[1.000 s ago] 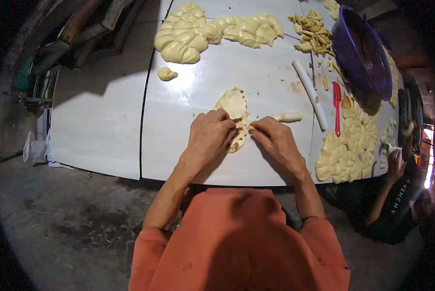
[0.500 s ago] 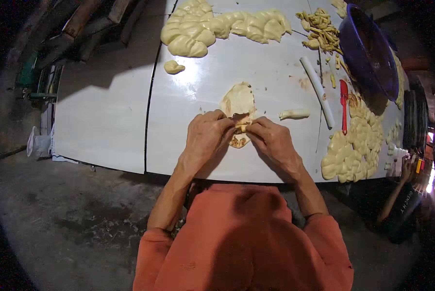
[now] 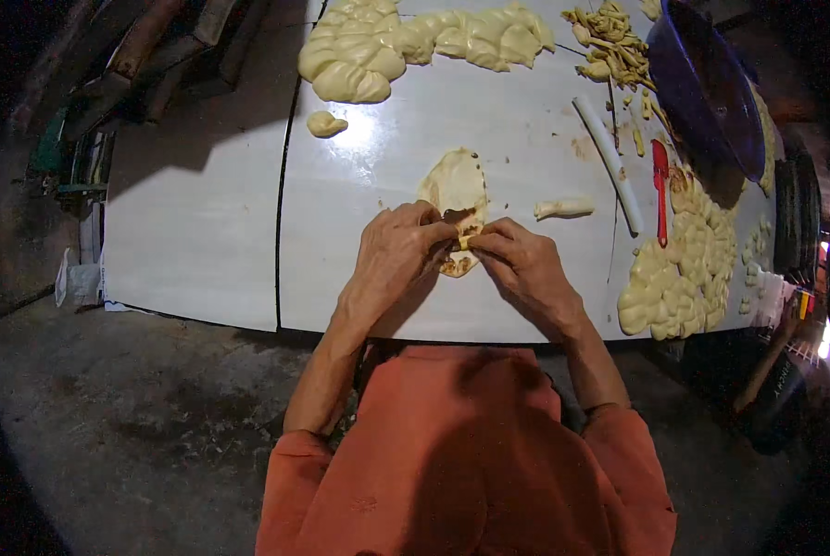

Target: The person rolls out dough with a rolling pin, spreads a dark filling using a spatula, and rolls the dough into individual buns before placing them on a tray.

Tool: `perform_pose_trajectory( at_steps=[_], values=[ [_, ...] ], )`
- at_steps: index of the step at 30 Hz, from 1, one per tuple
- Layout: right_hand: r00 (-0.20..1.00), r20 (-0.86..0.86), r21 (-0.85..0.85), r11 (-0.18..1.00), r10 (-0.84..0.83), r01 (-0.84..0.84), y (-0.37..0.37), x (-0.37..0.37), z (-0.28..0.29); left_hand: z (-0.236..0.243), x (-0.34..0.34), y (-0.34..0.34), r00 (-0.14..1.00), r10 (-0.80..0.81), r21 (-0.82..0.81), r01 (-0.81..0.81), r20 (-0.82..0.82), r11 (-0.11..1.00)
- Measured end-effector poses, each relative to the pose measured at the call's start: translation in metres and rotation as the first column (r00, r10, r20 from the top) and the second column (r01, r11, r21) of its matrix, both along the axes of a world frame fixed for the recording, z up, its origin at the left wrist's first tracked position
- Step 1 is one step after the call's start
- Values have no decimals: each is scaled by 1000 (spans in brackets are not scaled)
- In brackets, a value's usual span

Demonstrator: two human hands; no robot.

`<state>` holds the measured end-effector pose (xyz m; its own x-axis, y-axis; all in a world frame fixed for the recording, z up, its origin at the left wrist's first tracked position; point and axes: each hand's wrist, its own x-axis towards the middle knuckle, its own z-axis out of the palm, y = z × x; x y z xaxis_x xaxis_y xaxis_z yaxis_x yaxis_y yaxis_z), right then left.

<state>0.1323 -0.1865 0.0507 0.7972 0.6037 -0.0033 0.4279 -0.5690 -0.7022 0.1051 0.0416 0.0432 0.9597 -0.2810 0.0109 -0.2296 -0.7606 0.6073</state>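
A flattened oval of pale dough [image 3: 459,178] lies on the white table in front of me, with brown filling [image 3: 456,267] smeared on its near part. My left hand [image 3: 394,252] and my right hand [image 3: 529,267] meet over that filling, fingers closed in a pinch. Between the fingertips is a small yellow strip [image 3: 463,243], its ends hidden by the fingers. A rolled piece of dough [image 3: 564,208] rests just to the right of my right hand. Farther left sits a single small dough lump [image 3: 326,124].
Dough balls [image 3: 352,56] crowd the table's far side, and more dough pieces [image 3: 679,269] cover the right. A white rolling pin [image 3: 609,167], a red spatula [image 3: 660,190], a pile of yellow strips [image 3: 614,42] and a large dark blue basin [image 3: 707,93] stand right. Another person's arm [image 3: 769,357] shows at far right.
Both hands stay over the filling, with only a slight shift of the fingers around the yellow strip. The whole view has tilted slightly.
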Motion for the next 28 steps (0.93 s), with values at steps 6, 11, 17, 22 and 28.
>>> perform_pose_trajectory(
  at_steps=[6,11,17,22,28],
  values=[
    [999,-9,-49,998,31,-31,-7,-6,6,14,-23,10,998,-51,-73,55,44,996],
    [987,119,-105,990,110,-97,-4,-14,-17,-4,-28,4,983,-94,-40,102,159,994],
    [841,-455,19,941,-292,337,-6,-6,-8,-10,-23,8,989,119,-193,-99,92,976],
    [980,-35,44,979,-198,200,2,10,-20,5,-5,-2,940,340,-119,-340,-15,933],
    [996,86,8,1000,-11,10,-7,17,-11,-5,-11,22,992,122,-136,-125,-34,983]
  ],
)
